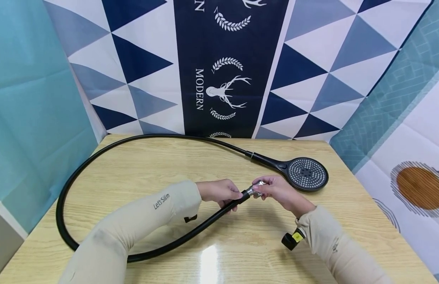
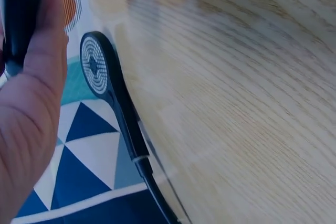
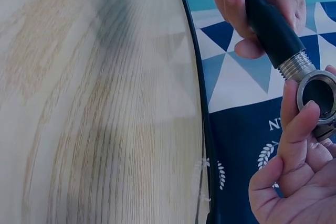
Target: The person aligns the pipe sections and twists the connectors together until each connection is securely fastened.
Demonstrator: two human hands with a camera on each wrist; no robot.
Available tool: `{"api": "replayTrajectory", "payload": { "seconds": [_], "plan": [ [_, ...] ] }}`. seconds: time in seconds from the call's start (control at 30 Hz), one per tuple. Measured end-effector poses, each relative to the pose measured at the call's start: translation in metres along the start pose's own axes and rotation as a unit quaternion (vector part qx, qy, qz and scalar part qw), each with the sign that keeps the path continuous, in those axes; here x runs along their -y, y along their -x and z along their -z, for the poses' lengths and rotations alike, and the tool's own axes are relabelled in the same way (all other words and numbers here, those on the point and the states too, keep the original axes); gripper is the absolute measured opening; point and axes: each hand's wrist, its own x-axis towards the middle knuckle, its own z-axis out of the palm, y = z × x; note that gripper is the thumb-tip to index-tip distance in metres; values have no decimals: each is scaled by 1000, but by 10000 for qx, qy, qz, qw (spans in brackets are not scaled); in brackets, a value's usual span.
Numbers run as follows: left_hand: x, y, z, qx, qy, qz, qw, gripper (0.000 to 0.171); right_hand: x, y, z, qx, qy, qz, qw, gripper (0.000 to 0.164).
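Observation:
My left hand [image 1: 222, 192] grips the black shower hose [image 1: 191, 236] close to its end, with the thumb along the top. A black sleeve [image 3: 273, 30] covers the hose end. My right hand [image 1: 278, 190] pinches a silver metal fitting [image 1: 255, 189] between thumb and fingers, lined up with that end. In the right wrist view, silver threads [image 3: 295, 66] show between the sleeve and the fitting's round open ring. The hose's other end joins a black shower head [image 1: 307, 173], lying spray face up beyond my right hand.
The hose loops wide over the left side of the wooden table [image 1: 152, 165] and along its back edge. A patterned cloth [image 1: 145, 59] hangs behind the table, with other cloths at both sides. Black wrist straps [image 1: 289, 240] hang below the sleeves.

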Motion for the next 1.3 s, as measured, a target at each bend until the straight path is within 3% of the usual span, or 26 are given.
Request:
{"api": "replayTrajectory", "payload": {
  "seconds": [0.1, 0.27, 0.63, 0.87, 1.03, 1.3],
  "plan": [
    [0, 2, 2, 184, -91, 13, 9998, 33, 0, 0, -3, -10, 44, 64, 10000, 31],
    [0, 1, 0, 210, -122, 34, 9997, 31, -2, 2, -3, -12, -1, 49, 10000, 29],
    [-2, 0, -7, -459, -277, -88, 9985, 20, -5, 1, -1, -1, -97, 65, 9999, 21],
    [1, -5, -11, -803, -596, -249, 9947, 16, -4, 1, 0, -111, 14, -11, 9999, 35],
    [-1, -6, -14, -1048, -750, -151, 9915, 17, -5, 0, 0, -150, 113, -6, 9998, 32],
    [-4, -2, -13, -540, -557, 83, 9970, 11, -4, -2, -2, -202, 231, 104, 9995, 34]
  ]
}}
